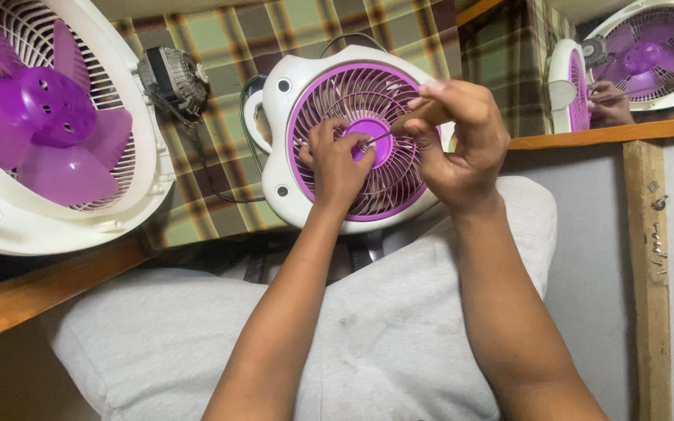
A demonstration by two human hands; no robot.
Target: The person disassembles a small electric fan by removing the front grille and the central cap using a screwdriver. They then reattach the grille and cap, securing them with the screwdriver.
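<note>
A white fan front cover [284,117] with a purple grille [329,97] stands propped beyond my knees. My left hand [335,164] rests on the grille, fingers pressed beside the purple centre cap [377,148]. My right hand [454,140] grips a screwdriver [399,129] with a brownish handle, and its metal tip points at the centre cap next to my left fingertips.
At the left lies the fan's white rear housing [9,226] with purple blades [48,125]. A grey motor [172,78] with wires sits on the plaid cloth [228,47]. A wood-framed mirror [626,70] at the upper right reflects the fan. Grey shorts [384,327] cover my lap.
</note>
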